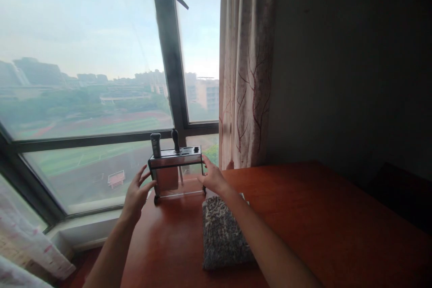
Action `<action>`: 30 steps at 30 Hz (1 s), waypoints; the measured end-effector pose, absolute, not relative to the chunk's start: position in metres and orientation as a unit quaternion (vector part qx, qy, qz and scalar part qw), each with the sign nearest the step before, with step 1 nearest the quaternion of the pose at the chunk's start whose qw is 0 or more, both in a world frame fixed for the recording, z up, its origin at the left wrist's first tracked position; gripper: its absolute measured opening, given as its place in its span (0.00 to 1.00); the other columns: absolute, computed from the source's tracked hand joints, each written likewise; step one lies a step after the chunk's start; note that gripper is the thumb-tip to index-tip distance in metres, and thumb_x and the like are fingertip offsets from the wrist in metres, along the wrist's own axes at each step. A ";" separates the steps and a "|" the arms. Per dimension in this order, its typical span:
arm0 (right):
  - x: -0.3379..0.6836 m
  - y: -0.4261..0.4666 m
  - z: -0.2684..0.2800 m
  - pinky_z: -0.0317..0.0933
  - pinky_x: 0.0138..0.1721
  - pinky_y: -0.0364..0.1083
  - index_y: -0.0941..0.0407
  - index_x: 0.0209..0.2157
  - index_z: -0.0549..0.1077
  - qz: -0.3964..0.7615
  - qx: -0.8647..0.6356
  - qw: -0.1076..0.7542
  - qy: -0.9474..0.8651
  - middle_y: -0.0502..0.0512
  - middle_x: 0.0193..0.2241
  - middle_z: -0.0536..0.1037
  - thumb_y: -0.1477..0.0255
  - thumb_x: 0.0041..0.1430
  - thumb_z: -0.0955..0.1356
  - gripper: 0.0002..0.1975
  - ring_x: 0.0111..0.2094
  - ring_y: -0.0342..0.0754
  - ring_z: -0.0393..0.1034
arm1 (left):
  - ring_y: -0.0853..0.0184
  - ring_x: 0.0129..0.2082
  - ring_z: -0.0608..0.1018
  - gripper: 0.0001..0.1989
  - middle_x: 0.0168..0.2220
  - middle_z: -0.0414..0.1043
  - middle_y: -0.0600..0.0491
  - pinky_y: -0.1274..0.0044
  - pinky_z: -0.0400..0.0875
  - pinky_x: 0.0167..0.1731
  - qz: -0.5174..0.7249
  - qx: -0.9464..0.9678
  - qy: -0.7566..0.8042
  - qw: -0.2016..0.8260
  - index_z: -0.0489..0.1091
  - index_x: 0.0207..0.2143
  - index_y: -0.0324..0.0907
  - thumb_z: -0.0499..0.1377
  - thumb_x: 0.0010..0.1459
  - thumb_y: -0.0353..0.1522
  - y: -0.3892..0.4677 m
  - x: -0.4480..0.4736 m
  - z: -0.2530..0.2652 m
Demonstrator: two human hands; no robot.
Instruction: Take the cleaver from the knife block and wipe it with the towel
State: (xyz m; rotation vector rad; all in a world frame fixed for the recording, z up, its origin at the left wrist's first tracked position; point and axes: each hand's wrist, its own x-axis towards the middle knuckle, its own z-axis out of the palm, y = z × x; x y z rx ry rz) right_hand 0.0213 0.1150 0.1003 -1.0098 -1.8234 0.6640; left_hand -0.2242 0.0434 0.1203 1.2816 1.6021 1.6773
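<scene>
A clear-sided knife block [168, 196] with a metal top and dark frame stands upright at the far end of the table. Two dark handles rise from its top: a cleaver [168, 178], whose broad blade shows through the clear side, and a slimmer handled tool [175, 141] with a narrow shaft. My left hand [136, 195] is at the block's left edge, thumb in front and fingers behind. At the right edge, my right hand [212, 177] grips with its fingers along the side. A grey woven, shaggy cloth [222, 234] lies folded nearer me, partly under my right forearm.
The reddish-brown wooden table [286, 216] stretches to the right. Just behind the block is a window [101, 153] with a dark frame. A patterned curtain [249, 72] hangs at the table's far edge, and another pale curtain [27, 243] is at lower left.
</scene>
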 end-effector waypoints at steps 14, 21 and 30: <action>0.115 0.104 0.092 0.59 0.55 0.51 0.54 0.61 0.56 0.186 -0.450 0.512 -0.708 0.57 0.54 0.70 0.78 0.47 0.66 0.38 0.53 0.52 0.66 | 0.56 0.55 0.70 0.32 0.55 0.69 0.44 0.64 0.67 0.50 0.497 0.646 0.563 0.140 0.55 0.62 0.44 0.55 0.54 0.37 0.050 -0.151 0.101; 0.154 0.096 0.093 0.62 0.53 0.51 0.53 0.60 0.60 0.142 -0.473 0.522 -0.695 0.57 0.50 0.74 0.78 0.48 0.65 0.35 0.49 0.52 0.70 | 0.56 0.54 0.72 0.31 0.53 0.71 0.45 0.64 0.68 0.50 0.484 0.669 0.548 0.133 0.55 0.62 0.43 0.55 0.56 0.36 0.055 -0.115 0.096; 0.180 0.096 0.084 0.61 0.54 0.53 0.54 0.60 0.59 0.119 -0.485 0.533 -0.683 0.58 0.50 0.74 0.77 0.49 0.65 0.34 0.50 0.53 0.69 | 0.56 0.54 0.71 0.31 0.54 0.69 0.43 0.64 0.68 0.50 0.481 0.698 0.517 0.123 0.55 0.62 0.42 0.55 0.55 0.31 0.058 -0.089 0.101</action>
